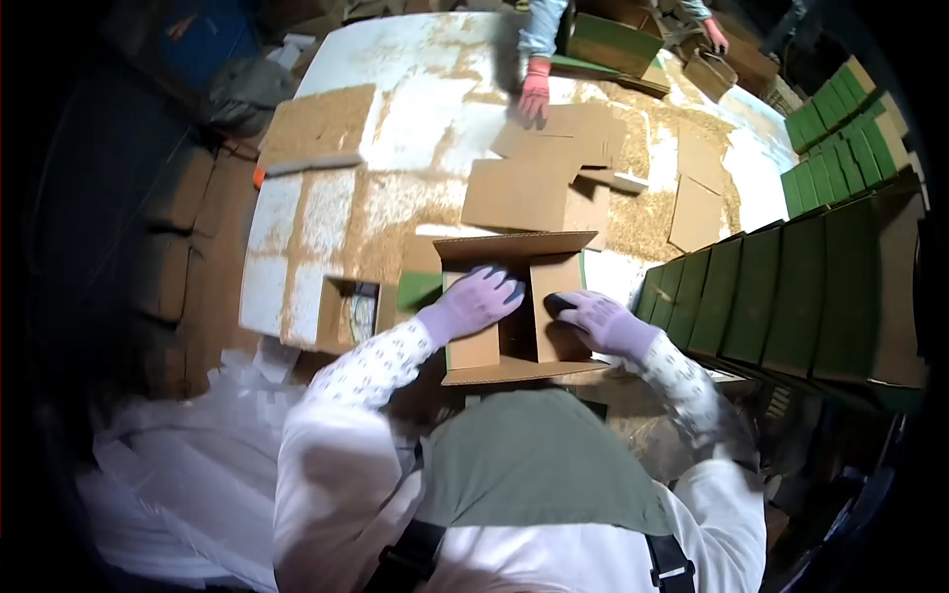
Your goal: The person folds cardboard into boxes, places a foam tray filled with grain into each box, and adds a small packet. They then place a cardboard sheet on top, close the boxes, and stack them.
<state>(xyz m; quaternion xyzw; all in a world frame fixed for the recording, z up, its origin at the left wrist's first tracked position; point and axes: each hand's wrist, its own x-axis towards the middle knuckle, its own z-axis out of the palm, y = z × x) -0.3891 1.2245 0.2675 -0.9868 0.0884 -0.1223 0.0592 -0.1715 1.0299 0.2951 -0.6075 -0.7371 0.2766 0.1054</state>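
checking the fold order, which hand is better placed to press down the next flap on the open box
Left, probably. The left hand already lies flat on the left flap of the cardboard box, fingers spread over it. The right hand is at the right flap's edge, fingers curled toward the box's opening.

Lilac-gloved left hand, brown cardboard box, green boxes

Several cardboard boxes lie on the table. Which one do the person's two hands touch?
The open cardboard box nearest the person's body: the left hand and the right hand press its flaps. The flat cardboard blanks farther away lie untouched by them.
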